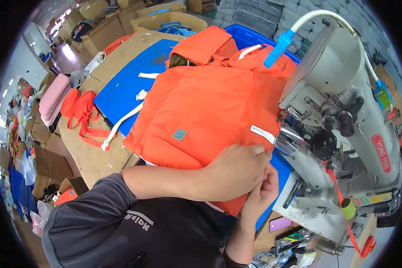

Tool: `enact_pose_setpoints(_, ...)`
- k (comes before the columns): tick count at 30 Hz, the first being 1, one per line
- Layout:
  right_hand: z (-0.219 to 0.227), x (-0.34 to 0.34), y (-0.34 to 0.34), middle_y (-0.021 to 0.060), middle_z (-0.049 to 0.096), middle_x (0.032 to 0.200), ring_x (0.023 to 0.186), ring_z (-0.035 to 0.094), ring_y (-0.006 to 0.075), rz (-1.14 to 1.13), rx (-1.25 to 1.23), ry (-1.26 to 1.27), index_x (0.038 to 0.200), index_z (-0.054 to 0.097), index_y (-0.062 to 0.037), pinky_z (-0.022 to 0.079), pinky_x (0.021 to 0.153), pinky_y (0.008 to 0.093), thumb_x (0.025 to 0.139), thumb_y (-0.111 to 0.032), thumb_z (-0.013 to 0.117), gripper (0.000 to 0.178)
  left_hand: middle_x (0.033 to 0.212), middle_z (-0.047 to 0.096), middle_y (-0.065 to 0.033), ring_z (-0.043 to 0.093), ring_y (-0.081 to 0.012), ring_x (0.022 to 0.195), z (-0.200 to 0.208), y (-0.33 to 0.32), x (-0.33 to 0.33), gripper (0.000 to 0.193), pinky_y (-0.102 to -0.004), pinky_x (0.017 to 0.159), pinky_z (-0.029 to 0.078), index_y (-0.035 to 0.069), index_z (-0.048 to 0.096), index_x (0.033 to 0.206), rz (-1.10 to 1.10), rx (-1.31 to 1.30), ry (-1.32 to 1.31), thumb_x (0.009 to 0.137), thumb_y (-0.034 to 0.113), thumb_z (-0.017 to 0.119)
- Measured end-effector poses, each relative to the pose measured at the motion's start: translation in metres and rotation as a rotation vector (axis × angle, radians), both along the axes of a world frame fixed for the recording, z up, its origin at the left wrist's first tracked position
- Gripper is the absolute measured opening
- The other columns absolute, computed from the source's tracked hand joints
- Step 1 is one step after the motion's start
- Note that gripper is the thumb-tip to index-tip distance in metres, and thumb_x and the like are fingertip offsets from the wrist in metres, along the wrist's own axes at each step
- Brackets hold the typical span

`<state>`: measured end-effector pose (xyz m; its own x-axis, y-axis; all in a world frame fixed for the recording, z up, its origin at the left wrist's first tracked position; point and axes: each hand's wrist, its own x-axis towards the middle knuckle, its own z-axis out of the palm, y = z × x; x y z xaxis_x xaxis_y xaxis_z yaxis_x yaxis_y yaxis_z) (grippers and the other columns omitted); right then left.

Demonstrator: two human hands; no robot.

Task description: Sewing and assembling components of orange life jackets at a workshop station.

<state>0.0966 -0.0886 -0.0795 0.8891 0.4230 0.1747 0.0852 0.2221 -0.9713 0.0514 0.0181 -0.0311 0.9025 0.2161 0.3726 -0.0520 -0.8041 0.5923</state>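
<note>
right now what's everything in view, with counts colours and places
Sewn piece: one, orange, centre
Panel: one, blue, under the piece
Straps: several, off-white, left of the piece
Sewing machine: one, grey-white, right
Table: one, brown, under the panel
Webbing: one tangle, orange-red, left of panel
Folded bundle: one, pink, left
Bin: one, blue, behind the piece
Cardboard boxes: several, brown, left and back
Flat item: one, purple, lower right
Stacked bundles: many, grey, back
Left hand: one, bare, at the piece's edge
Right hand: one, bare, below the left

A tan table (85,157) bears blue sheeting (125,67); also red straps (69,103).
</note>
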Motion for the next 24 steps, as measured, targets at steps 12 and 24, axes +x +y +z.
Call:
enact_pose_setpoints(12, -0.004, 0.025, 0.014, 0.0043, 0.063, 0.098, 0.083, 0.056, 0.0052, -0.041, -0.045, -0.047, 0.109, 0.059, 0.0046, 0.045, 0.072, 0.0197, 0.1, -0.014, 0.05, 0.022, 0.084, 0.056, -0.0119, 0.061, -0.0287, 0.07, -0.007, 0.01, 0.023, 0.033, -0.0402, 0.057, 0.048, -0.005, 0.059, 0.112, 0.032, -0.045, -0.064, 0.083, 0.011, 0.059)
enact_pose_setpoints(24, -0.006, 0.043, 0.016, 0.0034, 0.062, 0.1, 0.088, 0.056, 0.0064, 0.012, 0.007, -0.02, 0.114, 0.058, 0.004, 0.044, 0.079, 0.0206, 0.097, -0.009, 0.055, 0.022, 0.09, 0.058, -0.0133, 0.061, -0.0304, 0.076, 0.0, 0.018, 0.03, 0.031, -0.0405, 0.063, 0.048, -0.002, 0.061, 0.108, -0.052, -0.166, 0.015, 0.082, 0.015, 0.063)
